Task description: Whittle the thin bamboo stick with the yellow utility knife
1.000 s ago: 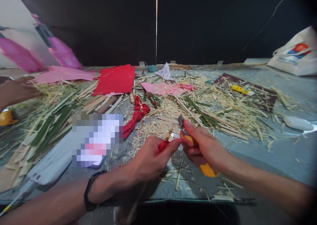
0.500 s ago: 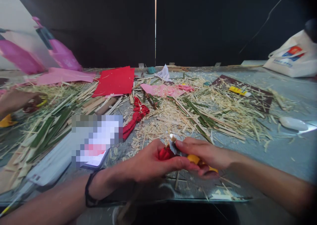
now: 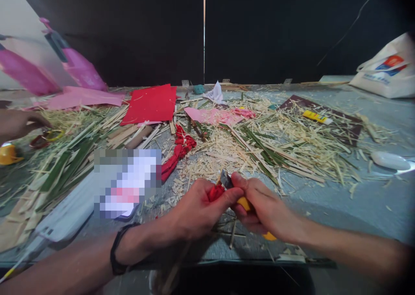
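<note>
Near the table's front edge, my left hand [image 3: 197, 208] is closed around a small red piece [image 3: 215, 193], with a wood tip showing beside it. My right hand [image 3: 264, 206] grips a yellow-handled knife [image 3: 244, 203]; its short grey blade [image 3: 226, 180] lies against the wood tip. Both hands touch, the left thumb resting by the knife handle. Most of the red piece is hidden by my left fingers. A twisted red cloth [image 3: 178, 153] lies beyond them, among pale wood shavings [image 3: 210, 161].
A phone [image 3: 129, 187] and white power strip [image 3: 69, 208] lie left. Bamboo strips [image 3: 74, 156], red paper [image 3: 151, 104] and a glue tube [image 3: 317, 117] are farther back. At far left, another person's hand [image 3: 19, 124] is near scissors [image 3: 48, 137]. A tote bag [image 3: 385, 72] stands right.
My right hand has turned and shifted slightly left, with the blade at a new angle. The other person's hand has drawn back from the scissors, and more of a yellow object shows there.
</note>
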A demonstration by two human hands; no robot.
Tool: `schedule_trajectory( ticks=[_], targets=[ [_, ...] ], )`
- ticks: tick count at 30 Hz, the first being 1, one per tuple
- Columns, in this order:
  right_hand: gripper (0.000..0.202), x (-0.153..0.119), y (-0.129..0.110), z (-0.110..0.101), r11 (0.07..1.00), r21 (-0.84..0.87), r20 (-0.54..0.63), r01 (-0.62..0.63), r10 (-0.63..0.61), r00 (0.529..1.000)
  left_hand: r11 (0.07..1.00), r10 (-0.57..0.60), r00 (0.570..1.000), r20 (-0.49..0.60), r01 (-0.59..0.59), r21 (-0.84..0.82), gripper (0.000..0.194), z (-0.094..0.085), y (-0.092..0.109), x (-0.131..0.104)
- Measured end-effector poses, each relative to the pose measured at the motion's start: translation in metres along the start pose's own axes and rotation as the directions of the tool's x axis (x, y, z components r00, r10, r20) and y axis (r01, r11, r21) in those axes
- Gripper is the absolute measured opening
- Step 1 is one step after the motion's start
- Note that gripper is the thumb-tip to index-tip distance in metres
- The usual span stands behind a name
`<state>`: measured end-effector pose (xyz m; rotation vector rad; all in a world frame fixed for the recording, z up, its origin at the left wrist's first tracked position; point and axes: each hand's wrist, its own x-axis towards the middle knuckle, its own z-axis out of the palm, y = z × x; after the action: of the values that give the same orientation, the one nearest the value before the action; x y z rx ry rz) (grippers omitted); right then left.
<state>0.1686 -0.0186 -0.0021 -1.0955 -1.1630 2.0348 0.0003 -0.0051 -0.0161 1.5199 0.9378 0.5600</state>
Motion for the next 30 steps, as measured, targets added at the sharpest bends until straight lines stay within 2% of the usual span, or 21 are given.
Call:
schedule_trajectory(
  ticks=[3, 5, 6, 9, 12, 15, 19, 22, 24, 30],
  targets=[
    [0.068, 0.006, -0.005, -0.012, 0.996, 0.043, -0.145, 0.073, -0.067, 0.987, 1.0, -0.028, 0.998, -0.058, 0.028, -0.003, 0.062, 0.0, 0.001, 0.0],
    [0.065, 0.012, -0.013, -0.026, 0.982, 0.081, -0.276, 0.169, -0.141, 0.951, 0.998, -0.055, 0.993, -0.103, 0.054, -0.011, 0.064, 0.0, 0.002, -0.001],
    [0.064, 0.015, -0.017, -0.033, 0.972, 0.101, -0.302, 0.211, -0.172, 0.938, 0.998, -0.063, 0.992, -0.111, 0.062, -0.015, 0.065, -0.001, 0.003, -0.001],
    [0.064, 0.022, -0.025, -0.046, 0.969, 0.167, -0.177, 0.181, -0.152, 0.973, 0.996, -0.075, 0.994, -0.073, 0.072, -0.046, 0.066, -0.005, 0.005, 0.0],
    [0.064, 0.022, -0.019, -0.044, 0.992, 0.092, 0.003, 0.081, -0.082, 0.997, 0.995, -0.072, 0.997, -0.022, 0.07, -0.068, 0.064, -0.009, 0.006, 0.0],
    [0.061, 0.017, -0.009, -0.038, 0.998, -0.04, 0.154, 0.044, -0.038, 0.987, 0.995, -0.055, 0.998, 0.04, 0.058, -0.081, 0.059, -0.01, 0.009, -0.001],
    [0.063, 0.01, -0.004, -0.038, 0.989, -0.146, 0.287, -0.032, 0.073, 0.955, 0.995, 0.01, 0.991, 0.135, 0.003, -0.096, 0.048, -0.009, 0.016, -0.003],
    [0.066, 0.007, -0.007, -0.039, 0.974, -0.208, 0.356, -0.086, 0.158, 0.921, 0.995, 0.032, 0.984, 0.175, -0.016, -0.096, 0.047, -0.008, 0.016, -0.004],
    [0.066, 0.005, -0.009, -0.039, 0.968, -0.235, 0.376, -0.085, 0.171, 0.911, 0.997, 0.022, 0.984, 0.179, -0.009, -0.073, 0.052, -0.008, 0.014, -0.004],
    [0.067, 0.002, -0.011, -0.039, 0.946, -0.31, 0.349, -0.092, 0.203, 0.915, 1.0, -0.006, 0.987, 0.163, 0.01, -0.025, 0.054, -0.006, 0.01, -0.005]
  ],
)
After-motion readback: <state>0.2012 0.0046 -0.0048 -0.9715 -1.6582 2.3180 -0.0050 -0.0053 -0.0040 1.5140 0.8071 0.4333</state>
